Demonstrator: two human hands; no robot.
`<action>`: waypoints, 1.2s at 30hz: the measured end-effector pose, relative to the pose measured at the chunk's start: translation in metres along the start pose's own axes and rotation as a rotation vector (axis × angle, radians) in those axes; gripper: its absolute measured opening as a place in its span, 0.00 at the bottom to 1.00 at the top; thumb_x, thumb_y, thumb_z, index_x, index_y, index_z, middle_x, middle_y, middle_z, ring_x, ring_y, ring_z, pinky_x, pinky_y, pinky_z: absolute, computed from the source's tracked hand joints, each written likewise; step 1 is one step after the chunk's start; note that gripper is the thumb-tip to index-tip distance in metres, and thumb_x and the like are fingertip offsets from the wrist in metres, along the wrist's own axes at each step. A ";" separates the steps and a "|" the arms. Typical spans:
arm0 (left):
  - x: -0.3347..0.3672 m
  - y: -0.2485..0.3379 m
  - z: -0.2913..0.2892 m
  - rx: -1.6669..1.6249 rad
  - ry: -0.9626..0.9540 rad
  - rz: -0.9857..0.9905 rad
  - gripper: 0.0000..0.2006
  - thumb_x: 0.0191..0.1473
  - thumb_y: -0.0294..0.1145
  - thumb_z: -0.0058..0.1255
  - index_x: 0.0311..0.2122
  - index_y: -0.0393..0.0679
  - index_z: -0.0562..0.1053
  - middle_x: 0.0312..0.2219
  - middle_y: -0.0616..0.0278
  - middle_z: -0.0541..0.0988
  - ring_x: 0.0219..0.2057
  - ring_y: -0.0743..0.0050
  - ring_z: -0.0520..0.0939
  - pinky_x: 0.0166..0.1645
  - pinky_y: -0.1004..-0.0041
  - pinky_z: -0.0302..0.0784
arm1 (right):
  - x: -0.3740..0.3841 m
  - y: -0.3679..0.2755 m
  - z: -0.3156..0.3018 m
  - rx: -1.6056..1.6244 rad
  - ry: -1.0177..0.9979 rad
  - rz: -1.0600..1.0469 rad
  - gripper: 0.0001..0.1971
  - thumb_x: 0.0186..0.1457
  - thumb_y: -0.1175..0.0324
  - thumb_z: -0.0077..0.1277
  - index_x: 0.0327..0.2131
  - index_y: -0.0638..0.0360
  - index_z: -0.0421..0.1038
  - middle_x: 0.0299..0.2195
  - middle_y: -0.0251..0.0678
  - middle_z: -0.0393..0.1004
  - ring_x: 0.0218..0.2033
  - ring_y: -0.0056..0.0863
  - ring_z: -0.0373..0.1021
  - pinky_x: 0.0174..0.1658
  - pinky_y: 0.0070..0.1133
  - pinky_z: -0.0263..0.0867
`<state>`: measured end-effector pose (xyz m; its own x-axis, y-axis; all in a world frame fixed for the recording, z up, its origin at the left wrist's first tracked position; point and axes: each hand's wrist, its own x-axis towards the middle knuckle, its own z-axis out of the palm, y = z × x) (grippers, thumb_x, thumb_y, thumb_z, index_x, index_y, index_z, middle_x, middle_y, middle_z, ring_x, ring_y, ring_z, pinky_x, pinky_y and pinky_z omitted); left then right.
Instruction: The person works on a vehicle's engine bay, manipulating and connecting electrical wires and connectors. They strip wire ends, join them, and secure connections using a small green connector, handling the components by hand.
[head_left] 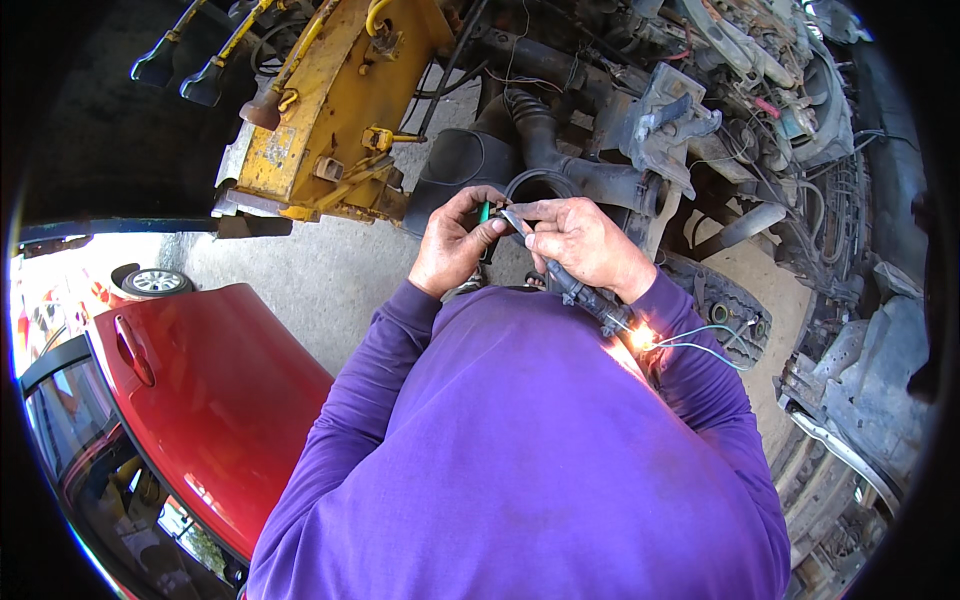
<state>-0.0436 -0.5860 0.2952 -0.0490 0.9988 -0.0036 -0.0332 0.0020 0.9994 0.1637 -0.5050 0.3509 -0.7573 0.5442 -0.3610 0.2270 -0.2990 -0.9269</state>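
In front of my purple-shirted body, both hands meet with their fingertips almost touching. My left hand (452, 245) is closed in a pinch on a small dark piece with a bright green part (485, 211) beside it; what it is does not show clearly. My right hand (592, 245) is closed, with thumb and forefinger at a pale grey, pointed piece (515, 221). A dark, wrapped wiring harness (590, 298) runs from under that hand toward my right forearm. By the forearm a bulb (642, 336) glows orange, and thin green and white wires (708, 347) stick out there.
A yellow metal frame with levers (320, 120) stands at the far left. A red car door (210, 390) fills the near left, over concrete floor (300, 270). Ahead lie black hoses and ducts (550, 150). Greasy engine parts (790, 90) and loose wiring crowd the right side.
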 end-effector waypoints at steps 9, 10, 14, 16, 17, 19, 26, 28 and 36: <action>0.001 -0.001 0.000 -0.049 -0.005 -0.013 0.14 0.61 0.24 0.60 0.51 0.35 0.74 0.41 0.63 0.81 0.42 0.78 0.81 0.51 0.74 0.79 | -0.004 0.003 -0.003 0.004 0.004 -0.049 0.22 0.60 0.78 0.48 0.57 0.71 0.72 0.23 0.31 0.76 0.25 0.17 0.70 0.34 0.18 0.68; 0.001 -0.003 0.000 -0.050 -0.001 -0.009 0.14 0.61 0.24 0.60 0.51 0.35 0.74 0.41 0.63 0.81 0.43 0.78 0.81 0.51 0.74 0.79 | -0.006 -0.003 -0.002 0.000 -0.005 -0.041 0.22 0.60 0.78 0.48 0.57 0.71 0.72 0.23 0.31 0.76 0.25 0.17 0.70 0.35 0.18 0.68; 0.001 -0.007 -0.003 -0.069 0.014 -0.017 0.15 0.60 0.25 0.62 0.52 0.35 0.75 0.41 0.64 0.81 0.43 0.79 0.81 0.51 0.74 0.79 | -0.009 -0.011 0.000 0.002 -0.028 -0.027 0.21 0.60 0.78 0.47 0.57 0.71 0.72 0.24 0.31 0.76 0.26 0.17 0.70 0.36 0.18 0.68; 0.002 -0.006 -0.003 -0.048 0.010 -0.021 0.16 0.60 0.25 0.62 0.52 0.36 0.75 0.41 0.64 0.82 0.43 0.79 0.81 0.51 0.75 0.78 | -0.009 -0.010 0.000 0.021 -0.032 -0.020 0.21 0.60 0.78 0.47 0.57 0.71 0.72 0.24 0.32 0.76 0.26 0.17 0.71 0.36 0.19 0.69; 0.002 -0.005 -0.003 -0.049 0.010 -0.018 0.16 0.60 0.25 0.62 0.52 0.36 0.75 0.41 0.64 0.82 0.43 0.80 0.81 0.51 0.75 0.78 | -0.009 -0.011 0.001 0.034 -0.031 -0.013 0.21 0.60 0.78 0.47 0.57 0.71 0.72 0.24 0.32 0.76 0.26 0.17 0.71 0.35 0.19 0.69; 0.002 -0.005 -0.001 -0.050 0.009 -0.012 0.16 0.60 0.25 0.62 0.52 0.36 0.75 0.41 0.64 0.82 0.43 0.80 0.81 0.51 0.75 0.78 | -0.009 -0.011 0.002 0.046 -0.024 -0.001 0.21 0.60 0.79 0.47 0.57 0.71 0.72 0.24 0.32 0.76 0.26 0.17 0.71 0.35 0.19 0.69; 0.000 -0.006 0.000 -0.056 0.009 -0.035 0.16 0.59 0.25 0.63 0.51 0.36 0.75 0.43 0.63 0.82 0.45 0.79 0.80 0.53 0.74 0.77 | -0.009 -0.007 0.001 -0.022 -0.032 -0.018 0.21 0.59 0.79 0.47 0.56 0.71 0.72 0.25 0.31 0.76 0.26 0.17 0.70 0.34 0.19 0.69; -0.001 -0.006 0.000 -0.085 0.015 -0.062 0.16 0.59 0.27 0.63 0.50 0.35 0.76 0.46 0.61 0.82 0.48 0.74 0.79 0.56 0.71 0.75 | -0.009 -0.007 0.000 -0.039 -0.033 -0.027 0.21 0.58 0.79 0.48 0.56 0.71 0.72 0.24 0.32 0.76 0.25 0.17 0.70 0.34 0.19 0.69; 0.000 -0.001 0.000 -0.032 -0.002 -0.078 0.16 0.59 0.27 0.63 0.50 0.36 0.76 0.45 0.61 0.82 0.48 0.75 0.80 0.56 0.71 0.76 | -0.009 -0.007 -0.001 -0.029 -0.018 -0.038 0.22 0.57 0.78 0.46 0.56 0.73 0.72 0.23 0.33 0.77 0.25 0.17 0.71 0.35 0.19 0.69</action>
<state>-0.0437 -0.5859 0.2939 -0.0426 0.9958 -0.0809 -0.0683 0.0779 0.9946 0.1697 -0.5075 0.3606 -0.7765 0.5406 -0.3237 0.2154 -0.2550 -0.9426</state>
